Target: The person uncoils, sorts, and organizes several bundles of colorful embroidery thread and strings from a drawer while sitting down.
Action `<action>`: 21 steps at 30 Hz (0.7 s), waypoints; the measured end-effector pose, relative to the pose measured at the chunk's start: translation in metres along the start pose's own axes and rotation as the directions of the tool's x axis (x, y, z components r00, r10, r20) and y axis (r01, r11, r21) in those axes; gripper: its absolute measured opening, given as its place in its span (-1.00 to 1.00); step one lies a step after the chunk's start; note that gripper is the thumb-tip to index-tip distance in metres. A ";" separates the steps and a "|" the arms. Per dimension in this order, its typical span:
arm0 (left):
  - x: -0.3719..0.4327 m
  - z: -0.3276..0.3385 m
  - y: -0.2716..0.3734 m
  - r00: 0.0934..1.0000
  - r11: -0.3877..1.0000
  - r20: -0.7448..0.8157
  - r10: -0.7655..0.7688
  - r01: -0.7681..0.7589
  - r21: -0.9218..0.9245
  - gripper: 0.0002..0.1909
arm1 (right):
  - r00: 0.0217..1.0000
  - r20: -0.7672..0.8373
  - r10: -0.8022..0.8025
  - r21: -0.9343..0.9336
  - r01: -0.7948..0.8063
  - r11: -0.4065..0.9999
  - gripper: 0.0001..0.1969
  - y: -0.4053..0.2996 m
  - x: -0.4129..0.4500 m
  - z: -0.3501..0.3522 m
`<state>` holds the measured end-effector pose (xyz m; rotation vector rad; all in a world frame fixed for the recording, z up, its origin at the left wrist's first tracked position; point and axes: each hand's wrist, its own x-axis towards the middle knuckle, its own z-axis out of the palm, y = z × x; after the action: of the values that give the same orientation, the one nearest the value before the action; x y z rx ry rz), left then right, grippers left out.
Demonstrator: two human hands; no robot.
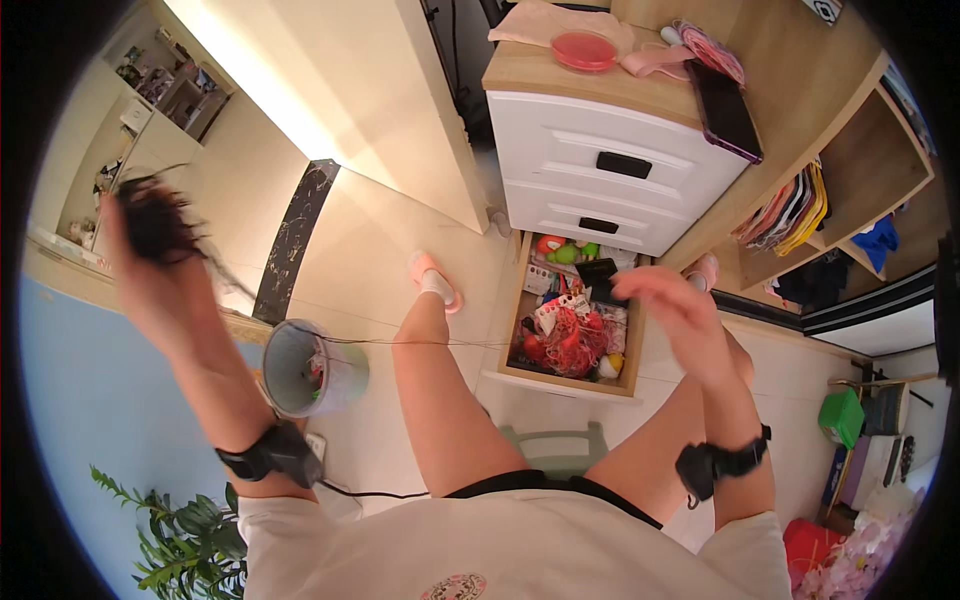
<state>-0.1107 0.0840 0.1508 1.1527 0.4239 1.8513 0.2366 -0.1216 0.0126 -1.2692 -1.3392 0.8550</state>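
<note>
My left hand [142,255] is raised at the far left and grips a dark, hair-like tangled bundle [157,221], blurred, with loose strands sticking out. Thin strands also trail below it and stretch across the waste bin's mouth towards the drawer. My right hand [675,307] hovers over the right side of an open drawer [636,349], fingers loosely bent, with nothing visible in it. Close to its fingertips lies a flat black packet [596,274]. Inside the drawer are a red tangle of cords [574,341], a green plush-like item [562,253] and several small packages.
A waste bin [356,375] with some litter stands left of my legs. Above the drawer, the white cabinet [555,150] carries a pink round lid [585,51] and a phone [724,109]. Hanging clothes [787,214] fill a right-hand shelf. A leafy plant [195,532] stands lower left.
</note>
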 end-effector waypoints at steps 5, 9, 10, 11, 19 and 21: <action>-0.072 0.062 -0.054 0.963 0.966 0.089 -0.254 0.257 -0.017 -0.85 | 0.611 0.503 -0.611 0.288 0.548 0.786 -0.64 -0.125 -0.008 0.043; -0.107 0.086 -0.074 0.899 0.911 0.160 -0.408 0.412 0.008 -0.87 | 0.729 0.171 -0.662 0.140 0.647 0.749 -0.78 -0.162 -0.039 0.062; -0.115 0.090 -0.075 0.880 0.897 0.174 -0.441 0.435 0.074 -0.88 | 0.738 0.042 -0.673 0.080 0.669 0.739 -0.82 -0.168 -0.044 0.067; -0.122 0.095 -0.079 0.868 0.886 0.178 -0.464 0.454 0.095 -0.84 | 0.684 -0.042 -0.728 0.002 0.728 0.685 -0.85 -0.166 -0.042 0.069; -0.137 0.103 -0.073 0.708 0.777 0.327 -0.626 0.601 0.187 -0.87 | 0.559 -0.087 -0.824 -0.320 0.768 0.555 -0.82 -0.164 -0.053 0.044; -0.143 0.116 -0.076 0.603 0.735 0.443 -0.664 0.635 0.237 -0.87 | 0.530 0.181 -0.828 -0.392 0.811 0.434 -0.63 -0.153 -0.056 0.019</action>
<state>0.0511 -0.0100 0.0815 1.2458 0.5071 0.8514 0.1778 -0.2005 0.1442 -0.7239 -1.9244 -0.2058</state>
